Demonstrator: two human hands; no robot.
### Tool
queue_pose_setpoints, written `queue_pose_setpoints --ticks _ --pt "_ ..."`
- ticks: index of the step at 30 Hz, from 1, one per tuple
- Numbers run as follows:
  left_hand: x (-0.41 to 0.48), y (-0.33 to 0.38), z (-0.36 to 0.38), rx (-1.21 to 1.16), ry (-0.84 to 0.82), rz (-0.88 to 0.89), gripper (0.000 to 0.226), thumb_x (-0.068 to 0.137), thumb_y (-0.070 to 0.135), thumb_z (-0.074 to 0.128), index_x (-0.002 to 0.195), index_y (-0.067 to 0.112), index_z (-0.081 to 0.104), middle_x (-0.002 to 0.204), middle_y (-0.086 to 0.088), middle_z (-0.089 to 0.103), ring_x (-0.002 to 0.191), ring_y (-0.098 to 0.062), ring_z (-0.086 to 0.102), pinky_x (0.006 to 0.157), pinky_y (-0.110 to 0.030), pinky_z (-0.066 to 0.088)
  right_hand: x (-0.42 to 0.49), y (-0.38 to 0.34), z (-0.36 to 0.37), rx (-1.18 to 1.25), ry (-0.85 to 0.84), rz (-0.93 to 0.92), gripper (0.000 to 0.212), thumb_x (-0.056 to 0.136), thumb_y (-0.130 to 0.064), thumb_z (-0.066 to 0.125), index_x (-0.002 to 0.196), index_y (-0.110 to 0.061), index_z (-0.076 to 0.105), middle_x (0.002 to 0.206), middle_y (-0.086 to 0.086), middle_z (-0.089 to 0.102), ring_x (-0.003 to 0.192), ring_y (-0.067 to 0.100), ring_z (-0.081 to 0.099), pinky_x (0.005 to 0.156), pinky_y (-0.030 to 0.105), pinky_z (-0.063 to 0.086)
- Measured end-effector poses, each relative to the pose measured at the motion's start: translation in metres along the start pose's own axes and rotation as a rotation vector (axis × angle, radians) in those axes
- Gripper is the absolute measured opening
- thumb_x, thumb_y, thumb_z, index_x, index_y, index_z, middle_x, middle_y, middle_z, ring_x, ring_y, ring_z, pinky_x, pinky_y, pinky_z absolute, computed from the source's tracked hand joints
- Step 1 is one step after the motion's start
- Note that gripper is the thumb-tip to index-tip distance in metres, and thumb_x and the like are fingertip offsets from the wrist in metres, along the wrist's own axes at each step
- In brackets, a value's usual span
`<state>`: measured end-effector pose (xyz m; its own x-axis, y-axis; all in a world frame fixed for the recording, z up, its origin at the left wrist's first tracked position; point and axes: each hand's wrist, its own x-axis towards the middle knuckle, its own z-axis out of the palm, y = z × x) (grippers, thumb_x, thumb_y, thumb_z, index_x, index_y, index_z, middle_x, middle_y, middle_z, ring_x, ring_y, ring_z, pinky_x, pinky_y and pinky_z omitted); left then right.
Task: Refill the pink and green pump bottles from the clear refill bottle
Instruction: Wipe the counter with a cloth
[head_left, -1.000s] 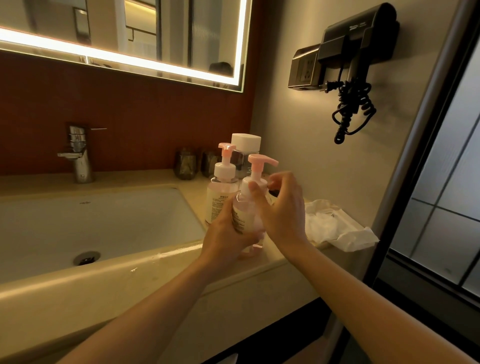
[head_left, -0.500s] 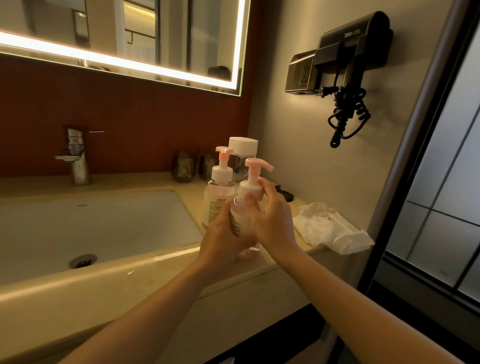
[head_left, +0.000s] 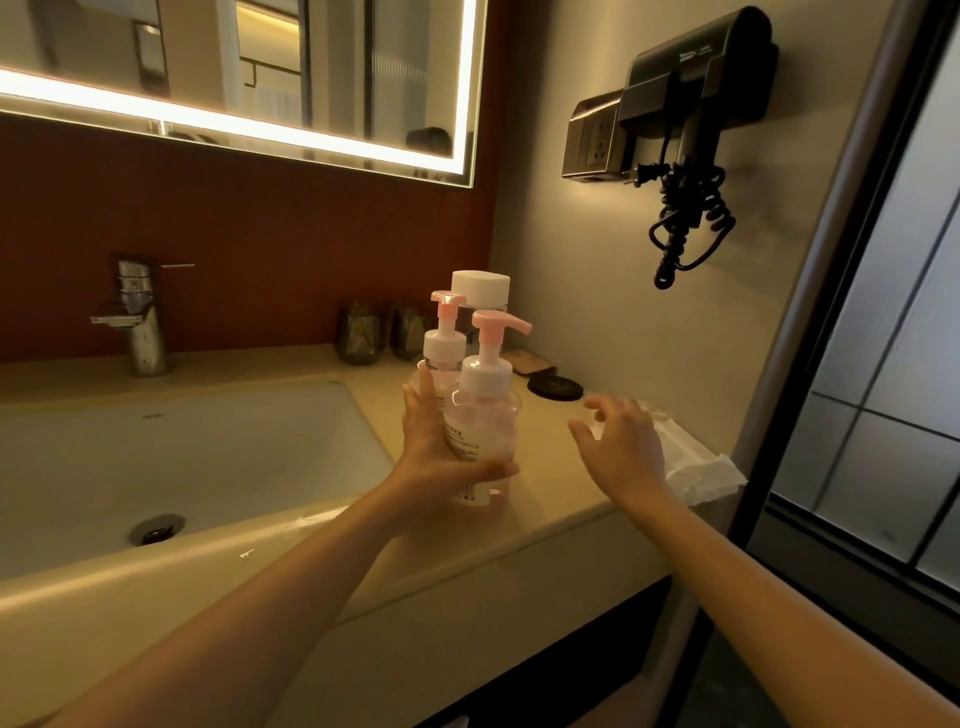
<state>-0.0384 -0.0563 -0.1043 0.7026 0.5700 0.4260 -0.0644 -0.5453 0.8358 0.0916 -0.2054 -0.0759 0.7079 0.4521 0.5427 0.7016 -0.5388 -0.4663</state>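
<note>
A pink pump bottle (head_left: 485, 415) stands on the beige counter (head_left: 550, 488) beside the sink. My left hand (head_left: 441, 457) grips its lower body, thumb across the front. Right behind it stands a second pump bottle (head_left: 444, 343) with a pink nozzle; its body is mostly hidden. The clear refill bottle (head_left: 480, 288) with a white cap stands at the back, only its top showing. My right hand (head_left: 621, 452) hovers to the right of the bottles, fingers spread and holding nothing.
A sink basin (head_left: 171, 467) with a tap (head_left: 137, 317) lies to the left. Two dark cups (head_left: 382, 332) and a black disc (head_left: 555, 387) sit at the back. A crumpled white wrapper (head_left: 701, 470) lies at the counter's right edge. A hair dryer (head_left: 685, 104) hangs on the wall.
My right hand has let go of the front bottle's pump and moved away to the right. My left hand still holds the bottle.
</note>
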Motion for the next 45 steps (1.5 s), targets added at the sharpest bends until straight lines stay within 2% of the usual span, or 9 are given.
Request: queue_pose_setpoints --ticks 6,13,20,25,29,33,36,42,45 --pt "0.019 -0.001 0.025 0.013 0.027 -0.025 0.138 0.044 0.06 0.08 0.142 0.037 -0.015 0.151 0.014 -0.005 0.141 -0.021 0.011 0.111 -0.051 0.028 -0.002 0.032 -0.002 -0.457 -0.208 0.039 0.045 0.092 -0.048 0.043 0.129 -0.022 0.044 0.136 0.004 0.044 0.124 0.022 0.039 0.099 0.039 0.034" --pt "0.045 -0.009 0.063 0.071 0.069 -0.003 0.132 0.058 0.047 0.081 0.142 0.035 -0.02 0.151 0.012 -0.016 0.143 -0.024 -0.003 0.113 -0.052 0.02 -0.001 0.05 0.005 -0.552 -0.18 -0.05 0.039 0.094 -0.043 0.036 0.125 -0.022 0.049 0.131 0.002 0.05 0.122 0.023 0.04 0.096 0.04 0.031" --pt "0.07 0.005 0.1 0.141 0.037 -0.066 0.13 0.066 0.046 0.077 0.141 0.028 -0.027 0.151 0.004 -0.026 0.142 -0.024 -0.014 0.115 -0.05 0.008 0.006 0.062 0.001 -0.164 0.05 -0.061 0.018 0.091 -0.026 0.052 0.094 -0.015 0.066 0.098 0.004 0.067 0.092 0.019 0.056 0.086 0.034 0.037" --pt "0.068 0.027 0.109 0.031 0.141 -0.207 0.11 0.067 0.032 0.079 0.145 0.035 0.0 0.146 -0.007 0.015 0.134 -0.03 0.022 0.105 -0.047 0.032 0.005 0.061 -0.016 0.221 0.127 -0.013 0.01 0.089 -0.018 0.057 0.086 -0.01 0.063 0.082 0.0 0.063 0.077 0.014 0.058 0.07 0.02 0.046" --pt "0.043 0.034 0.095 0.181 0.354 0.044 0.067 0.081 0.024 0.068 0.138 0.019 0.033 0.132 -0.006 0.038 0.12 -0.021 0.039 0.098 -0.032 0.039 0.008 0.041 -0.039 0.488 0.039 -0.045 0.011 0.091 -0.013 0.051 0.082 -0.014 0.057 0.076 -0.005 0.057 0.074 0.009 0.053 0.063 0.012 0.043" --pt "0.018 0.047 0.072 -0.118 0.046 0.074 0.04 0.087 0.031 0.06 0.124 0.018 0.05 0.111 0.001 0.056 0.098 -0.012 0.054 0.077 -0.021 0.049 0.003 0.011 -0.058 0.777 -0.033 -0.01 0.025 0.092 -0.009 0.045 0.071 -0.019 0.052 0.07 -0.003 0.052 0.069 0.01 0.049 0.059 0.016 0.043" --pt "0.0 0.057 0.054 -0.362 -0.2 -0.039 0.028 0.092 0.04 0.048 0.114 0.024 0.057 0.106 0.005 0.062 0.099 -0.012 0.058 0.085 -0.025 0.049 -0.003 -0.012 -0.062 0.883 -0.127 0.022 0.025 0.095 -0.013 0.043 0.073 -0.02 0.053 0.072 -0.002 0.054 0.071 0.01 0.051 0.061 0.018 0.044" --pt "-0.027 0.059 0.01 -0.665 -0.277 -0.3 0.062 0.076 0.067 0.037 0.112 0.022 0.059 0.107 -0.008 0.068 0.1 -0.025 0.064 0.089 -0.039 0.05 -0.017 -0.043 -0.042 0.795 -0.174 0.102 0.018 0.096 -0.021 0.046 0.081 -0.022 0.055 0.082 -0.001 0.058 0.078 0.013 0.055 0.068 0.027 0.051" --pt "-0.042 0.054 -0.014 -0.631 -0.263 -0.261 0.038 0.085 0.046 0.051 0.114 0.023 0.059 0.105 -0.006 0.067 0.094 -0.021 0.065 0.081 -0.033 0.053 -0.027 -0.054 -0.026 0.778 -0.249 0.169 0.013 0.095 -0.019 0.048 0.086 -0.016 0.057 0.085 0.003 0.059 0.078 0.015 0.056 0.063 0.022 0.048"
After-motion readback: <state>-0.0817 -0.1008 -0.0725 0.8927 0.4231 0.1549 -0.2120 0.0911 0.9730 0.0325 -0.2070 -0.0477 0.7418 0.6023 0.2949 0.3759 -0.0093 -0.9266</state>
